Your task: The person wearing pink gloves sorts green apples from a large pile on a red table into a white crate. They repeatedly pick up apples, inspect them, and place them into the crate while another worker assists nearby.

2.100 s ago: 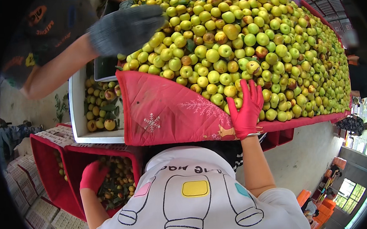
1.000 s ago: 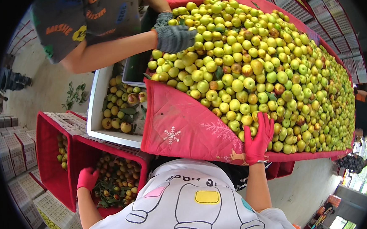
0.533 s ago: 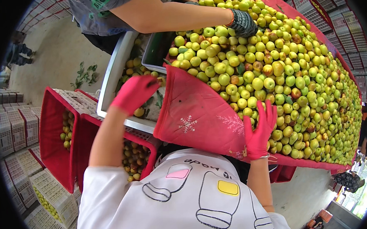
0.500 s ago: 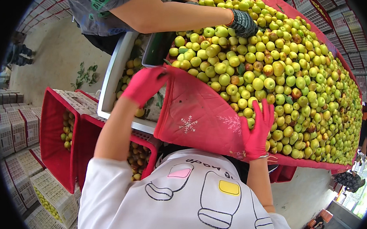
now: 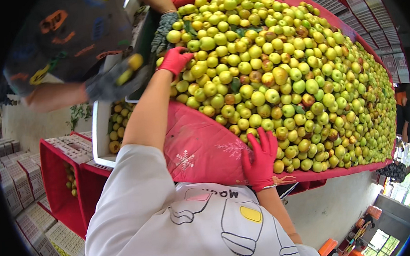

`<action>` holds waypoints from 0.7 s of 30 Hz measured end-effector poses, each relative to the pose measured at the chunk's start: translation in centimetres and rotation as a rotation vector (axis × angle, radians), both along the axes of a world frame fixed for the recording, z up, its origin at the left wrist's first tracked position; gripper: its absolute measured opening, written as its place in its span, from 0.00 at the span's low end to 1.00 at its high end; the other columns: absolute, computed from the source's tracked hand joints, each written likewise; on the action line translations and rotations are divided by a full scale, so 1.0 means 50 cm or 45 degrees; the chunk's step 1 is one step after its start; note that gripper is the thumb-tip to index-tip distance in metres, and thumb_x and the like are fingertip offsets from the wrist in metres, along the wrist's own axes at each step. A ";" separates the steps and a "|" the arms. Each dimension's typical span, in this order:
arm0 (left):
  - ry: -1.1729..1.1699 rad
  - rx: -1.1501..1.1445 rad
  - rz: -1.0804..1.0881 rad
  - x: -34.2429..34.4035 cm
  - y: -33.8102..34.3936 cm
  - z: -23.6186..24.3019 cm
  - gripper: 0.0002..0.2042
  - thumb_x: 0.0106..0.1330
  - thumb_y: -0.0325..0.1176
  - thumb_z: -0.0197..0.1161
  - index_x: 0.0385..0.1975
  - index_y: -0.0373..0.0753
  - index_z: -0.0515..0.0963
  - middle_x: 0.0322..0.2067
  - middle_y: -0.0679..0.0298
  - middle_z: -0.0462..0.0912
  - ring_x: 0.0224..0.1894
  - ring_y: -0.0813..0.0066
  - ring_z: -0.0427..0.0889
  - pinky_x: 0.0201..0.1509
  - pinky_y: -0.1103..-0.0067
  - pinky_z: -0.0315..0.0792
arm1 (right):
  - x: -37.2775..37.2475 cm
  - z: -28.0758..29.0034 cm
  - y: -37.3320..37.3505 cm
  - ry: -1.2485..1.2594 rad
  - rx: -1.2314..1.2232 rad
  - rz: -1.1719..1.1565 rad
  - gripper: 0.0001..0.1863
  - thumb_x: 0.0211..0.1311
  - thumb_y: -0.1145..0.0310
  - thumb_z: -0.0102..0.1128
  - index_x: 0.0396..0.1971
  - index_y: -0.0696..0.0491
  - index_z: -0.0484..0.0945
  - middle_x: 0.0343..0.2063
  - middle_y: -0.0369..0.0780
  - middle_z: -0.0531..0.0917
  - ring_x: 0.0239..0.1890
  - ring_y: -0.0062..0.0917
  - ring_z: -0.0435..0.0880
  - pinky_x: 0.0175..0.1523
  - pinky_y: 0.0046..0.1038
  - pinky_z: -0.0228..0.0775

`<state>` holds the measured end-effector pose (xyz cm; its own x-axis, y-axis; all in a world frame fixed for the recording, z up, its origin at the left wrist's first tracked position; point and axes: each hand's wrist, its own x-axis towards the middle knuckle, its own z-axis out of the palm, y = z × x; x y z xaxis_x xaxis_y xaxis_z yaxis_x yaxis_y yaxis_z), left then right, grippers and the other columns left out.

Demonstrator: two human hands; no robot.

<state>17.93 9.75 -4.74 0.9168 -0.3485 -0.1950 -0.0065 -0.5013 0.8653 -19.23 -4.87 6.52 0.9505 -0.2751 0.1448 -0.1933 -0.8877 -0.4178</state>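
Observation:
A big heap of small round yellow-green fruits (image 5: 276, 72), some blushed red, lies on a red quilted cloth (image 5: 192, 143) with a white snowflake print. My left hand (image 5: 175, 61), in a red glove, reaches across to the heap's left end. Its fingers are bent loosely over the fruits, and I see nothing held in them. My right hand (image 5: 262, 159), gloved in red too, rests at the near edge of the heap with fingers spread against fruits and cloth. It grips nothing.
A co-worker's grey-gloved hand (image 5: 164, 32) is close beyond my left hand; their other gloved hand (image 5: 113, 82) is blurred, with yellow-green fruits at it. A white-rimmed tray (image 5: 103, 134) holds fruits. Red-lined crates (image 5: 60, 172) stand left, beside stacked white crates (image 5: 29, 174).
My left hand has let go of the cloth's corner and moved up and right onto the fruits. The co-worker has shifted left, and one gloved hand has left the heap's middle. My view has turned slightly.

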 end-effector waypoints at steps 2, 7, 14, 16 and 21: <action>0.161 -0.024 -0.008 -0.017 0.000 0.058 0.26 0.52 0.42 0.72 0.47 0.33 0.77 0.38 0.56 0.83 0.39 0.71 0.80 0.45 0.75 0.74 | 0.004 0.007 -0.002 0.030 -0.012 -0.022 0.26 0.49 0.71 0.65 0.53 0.50 0.75 0.62 0.48 0.67 0.65 0.51 0.59 0.69 0.51 0.47; 0.137 -0.421 0.012 -0.101 0.008 0.129 0.13 0.66 0.36 0.58 0.44 0.34 0.76 0.36 0.64 0.81 0.38 0.79 0.76 0.43 0.83 0.70 | -0.001 0.004 0.002 0.051 -0.012 -0.007 0.26 0.50 0.71 0.65 0.53 0.51 0.74 0.63 0.48 0.67 0.65 0.51 0.59 0.69 0.51 0.47; 0.426 -0.288 0.155 -0.315 0.257 0.239 0.13 0.70 0.37 0.52 0.32 0.34 0.77 0.26 0.70 0.73 0.29 0.84 0.67 0.34 0.84 0.62 | 0.015 0.007 0.004 -0.090 -0.025 0.030 0.26 0.53 0.69 0.62 0.55 0.53 0.73 0.63 0.50 0.66 0.66 0.53 0.57 0.68 0.51 0.48; 0.360 0.119 0.074 -0.382 0.378 0.255 0.13 0.70 0.36 0.52 0.31 0.33 0.77 0.24 0.69 0.75 0.28 0.79 0.71 0.34 0.82 0.64 | 0.064 0.029 0.019 -0.098 0.045 0.121 0.26 0.54 0.69 0.62 0.56 0.53 0.72 0.63 0.51 0.65 0.66 0.53 0.56 0.68 0.51 0.49; 0.445 1.102 -0.188 -0.545 0.688 0.245 0.15 0.62 0.41 0.59 0.37 0.34 0.81 0.37 0.47 0.82 0.41 0.50 0.81 0.46 0.66 0.74 | 0.262 0.011 0.063 -0.261 0.055 0.390 0.26 0.53 0.68 0.64 0.55 0.51 0.73 0.61 0.47 0.68 0.64 0.48 0.61 0.68 0.47 0.51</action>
